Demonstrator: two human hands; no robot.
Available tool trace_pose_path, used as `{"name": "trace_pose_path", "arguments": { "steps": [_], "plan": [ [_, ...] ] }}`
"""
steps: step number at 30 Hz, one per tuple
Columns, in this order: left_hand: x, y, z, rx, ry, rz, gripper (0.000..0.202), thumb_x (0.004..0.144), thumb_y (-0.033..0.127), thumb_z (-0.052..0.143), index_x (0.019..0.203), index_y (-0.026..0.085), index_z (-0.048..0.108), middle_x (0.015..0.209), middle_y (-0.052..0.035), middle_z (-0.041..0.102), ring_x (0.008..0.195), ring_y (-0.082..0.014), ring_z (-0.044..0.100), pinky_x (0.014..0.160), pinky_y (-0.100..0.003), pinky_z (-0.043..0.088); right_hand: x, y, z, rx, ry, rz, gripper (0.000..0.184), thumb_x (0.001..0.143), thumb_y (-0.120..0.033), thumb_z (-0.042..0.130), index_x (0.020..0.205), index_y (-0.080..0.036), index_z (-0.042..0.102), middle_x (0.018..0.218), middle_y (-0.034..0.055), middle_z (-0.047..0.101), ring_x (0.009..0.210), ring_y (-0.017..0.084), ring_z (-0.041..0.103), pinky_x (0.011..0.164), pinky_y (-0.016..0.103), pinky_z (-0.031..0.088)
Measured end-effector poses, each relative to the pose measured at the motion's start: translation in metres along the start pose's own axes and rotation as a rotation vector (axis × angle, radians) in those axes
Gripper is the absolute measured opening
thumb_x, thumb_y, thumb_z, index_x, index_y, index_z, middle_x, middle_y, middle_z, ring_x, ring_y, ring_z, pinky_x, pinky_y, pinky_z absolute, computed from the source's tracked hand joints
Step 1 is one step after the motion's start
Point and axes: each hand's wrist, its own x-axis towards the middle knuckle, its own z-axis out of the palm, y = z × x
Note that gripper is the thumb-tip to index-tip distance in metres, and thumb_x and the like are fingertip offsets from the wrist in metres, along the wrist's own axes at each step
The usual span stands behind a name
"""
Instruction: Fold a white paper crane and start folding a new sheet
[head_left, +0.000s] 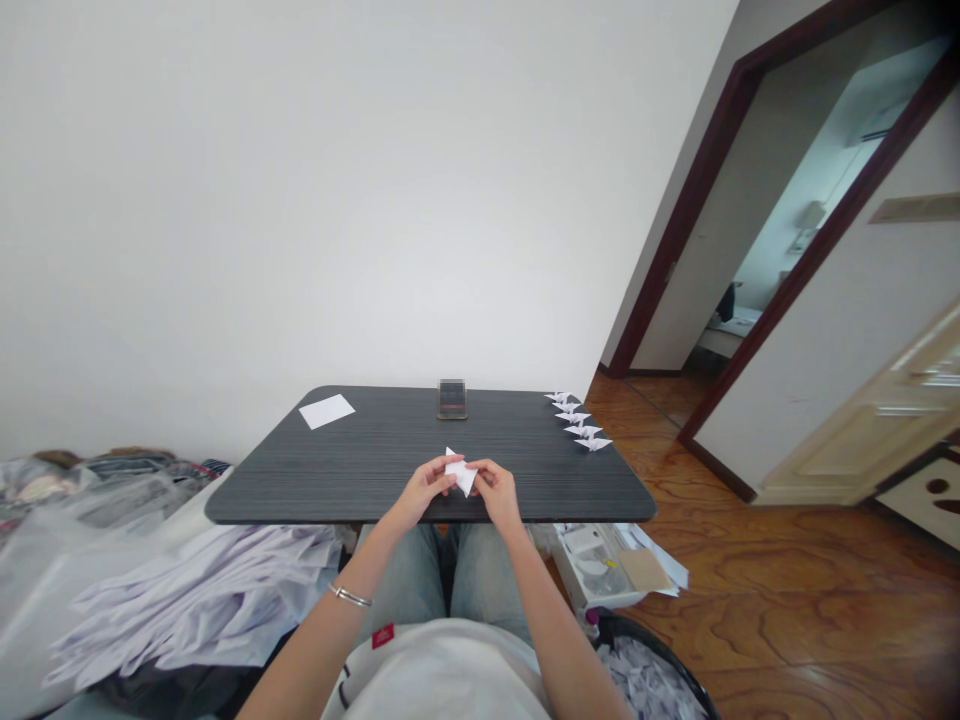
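Observation:
Between my two hands, just above the near edge of the dark table [375, 460], is a small piece of folded white paper [463, 474] with pointed corners. My left hand [429, 486] pinches it from the left with thumb and fingers. From the right, my right hand [495, 488] grips its other side, fingers bent around the edge. Finer folds in the paper are too small to make out. Along the table's right side stand several folded paper cranes [583, 431] in a row. A flat white sheet of paper [327, 411] lies at the far left corner.
A phone [452, 399] stands at the table's back, near the wall. To the left are piled white cloth [202, 590] and plastic bags. On the floor at right sit an open box [592, 575] and a black bin [652, 670] full of white paper pieces.

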Motion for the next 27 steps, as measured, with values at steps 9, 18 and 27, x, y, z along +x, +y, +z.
{"name": "trace_pose_path", "arguments": {
  "steps": [9,18,27],
  "plan": [
    [0.0,-0.003,-0.001,-0.097,-0.085,-0.019,0.05,0.07,0.018,0.063,0.118,0.015,0.05,0.104,-0.0078,0.06,0.082,-0.0138,0.053,0.067,-0.021,0.038,0.0,-0.003,0.001,0.036,0.008,0.003,0.015,0.074,-0.026,0.052,0.084,-0.018,0.059,0.071,0.0012,0.062,0.061,0.013,0.057,0.045,0.02,0.046],
    [0.006,-0.014,-0.003,0.013,0.0,0.017,0.058,0.066,0.011,0.055,0.123,0.018,0.045,0.107,-0.0077,0.058,0.076,-0.0134,0.053,0.054,-0.018,0.039,-0.001,-0.001,0.002,-0.015,-0.032,0.001,0.014,0.072,-0.026,0.053,0.081,-0.017,0.06,0.065,-0.0003,0.06,0.056,0.012,0.055,0.044,0.02,0.046],
    [0.007,-0.017,0.001,0.167,0.069,0.054,0.057,0.067,0.013,0.05,0.124,0.018,0.045,0.089,-0.0047,0.061,0.055,-0.0087,0.048,0.046,-0.018,0.039,-0.002,-0.001,0.004,-0.058,-0.03,-0.028,0.029,0.067,-0.017,0.051,0.096,-0.019,0.051,0.065,-0.0034,0.057,0.057,0.012,0.056,0.044,0.019,0.048]
  ]
}}
